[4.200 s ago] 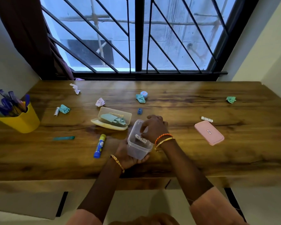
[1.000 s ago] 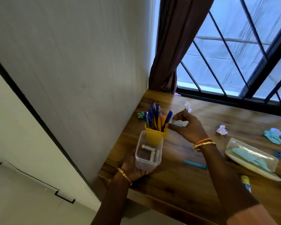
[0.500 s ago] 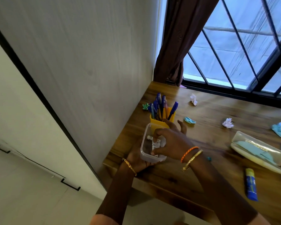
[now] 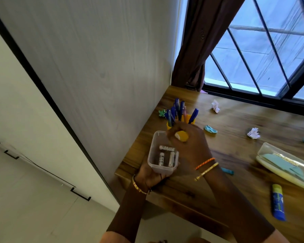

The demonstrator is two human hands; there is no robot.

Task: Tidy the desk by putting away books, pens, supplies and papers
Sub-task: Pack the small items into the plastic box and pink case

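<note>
Fingers of left hand [image 4: 148,174] curled under clear tub [image 4: 162,152], gripping it at desk [image 4: 235,155] edge; white erasers [image 4: 166,156] inside. Right hand [image 4: 189,142] blurred above tub, before yellow pen cup [image 4: 180,120]; grasp cannot be told.

The desk [image 4: 235,155] is wood with a strong brown grain and a soft sheen. The small container [image 4: 162,155] in the left hand [image 4: 151,174] is clear, smooth plastic. The pen cup [image 4: 181,121] near the desk's left edge looks like glossy yellow plastic. Crumpled paper [image 4: 253,133] lies matt and creased. The pencil case [image 4: 286,163] toward the right edge is shiny transparent plastic. The curtain [image 4: 200,50] is dark cloth, the wall panel [image 4: 95,58] pale matt woodgrain.
</note>
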